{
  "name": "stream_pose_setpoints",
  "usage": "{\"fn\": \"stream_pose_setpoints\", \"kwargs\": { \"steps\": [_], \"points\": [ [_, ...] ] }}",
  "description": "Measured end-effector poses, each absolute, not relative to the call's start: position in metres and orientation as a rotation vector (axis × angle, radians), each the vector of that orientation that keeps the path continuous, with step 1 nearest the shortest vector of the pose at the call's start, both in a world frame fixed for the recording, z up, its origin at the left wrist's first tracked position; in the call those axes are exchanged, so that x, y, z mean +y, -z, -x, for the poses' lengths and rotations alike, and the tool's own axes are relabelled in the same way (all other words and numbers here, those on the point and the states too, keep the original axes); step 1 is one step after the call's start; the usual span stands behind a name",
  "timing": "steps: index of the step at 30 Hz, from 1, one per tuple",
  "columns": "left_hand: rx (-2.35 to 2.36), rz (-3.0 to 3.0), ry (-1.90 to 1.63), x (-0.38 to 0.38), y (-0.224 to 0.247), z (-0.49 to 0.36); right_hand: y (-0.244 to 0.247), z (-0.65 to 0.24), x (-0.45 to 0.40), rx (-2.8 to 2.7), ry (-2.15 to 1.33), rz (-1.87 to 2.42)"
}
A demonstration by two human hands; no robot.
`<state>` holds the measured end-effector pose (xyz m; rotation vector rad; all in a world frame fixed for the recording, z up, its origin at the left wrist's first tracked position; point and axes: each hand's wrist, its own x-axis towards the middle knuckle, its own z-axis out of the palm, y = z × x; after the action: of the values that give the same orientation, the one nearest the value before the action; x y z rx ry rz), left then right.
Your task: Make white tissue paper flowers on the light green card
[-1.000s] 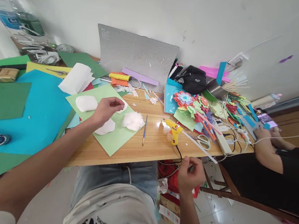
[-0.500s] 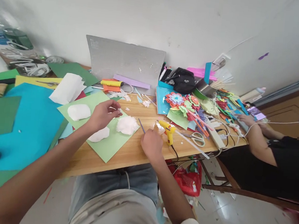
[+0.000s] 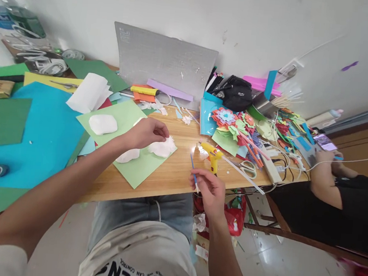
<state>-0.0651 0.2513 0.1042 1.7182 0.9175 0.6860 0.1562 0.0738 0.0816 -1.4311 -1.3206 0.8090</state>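
Note:
My left hand [image 3: 148,133] hovers by the fluffy white paper piece [image 3: 163,147] on a light green sheet [image 3: 135,174]. Its fingers are pinched together, and whatever they hold is hidden. Two smooth white pieces lie on the same sheet: one at the far left [image 3: 103,124], the other [image 3: 129,155] partly behind my left forearm. In my right hand [image 3: 211,192], near the table's front edge, is a thin blue stick [image 3: 193,167] with a whitish lower end. Just beyond that hand a yellow hot glue gun [image 3: 214,155] stands with a long clear glue stick in its back.
Scissors [image 3: 248,169], paper flowers [image 3: 225,117] and a power strip [image 3: 269,170] crowd the right side. Folded white paper [image 3: 89,93] and a large blue sheet [image 3: 53,138] lie left. A grey board [image 3: 165,62] leans on the wall. A co-worker's arm [image 3: 325,180] is at far right.
My right hand has drawn back from beside the glue gun toward the table edge and turned, with the blue stick in it. My left hand has moved right, over the fluffy piece.

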Motion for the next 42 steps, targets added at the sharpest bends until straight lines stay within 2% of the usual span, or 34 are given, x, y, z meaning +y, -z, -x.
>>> {"fn": "stream_pose_setpoints", "kwargs": {
  "steps": [3,10,14,27,42],
  "points": [
    [0.891,-1.831,-0.553,0.252,-0.104,0.064,-0.082,-0.146,0.072,-1.211,-0.842,1.286],
    [0.773,-2.049,-0.409,0.266,-0.097,0.053,-0.072,-0.119,0.085,-1.395,-0.311,1.435],
    [0.746,-2.123,-0.388,0.275,-0.096,0.048,-0.069,-0.110,0.097,-1.481,-0.174,1.419],
    [0.778,-2.262,-0.362,0.282,-0.079,0.038,-0.065,-0.104,0.120,-1.624,-0.028,1.363],
    [0.791,-2.401,-0.228,0.280,-0.080,0.039,-0.055,-0.100,0.127,-1.691,0.123,1.243]
  ]
}}
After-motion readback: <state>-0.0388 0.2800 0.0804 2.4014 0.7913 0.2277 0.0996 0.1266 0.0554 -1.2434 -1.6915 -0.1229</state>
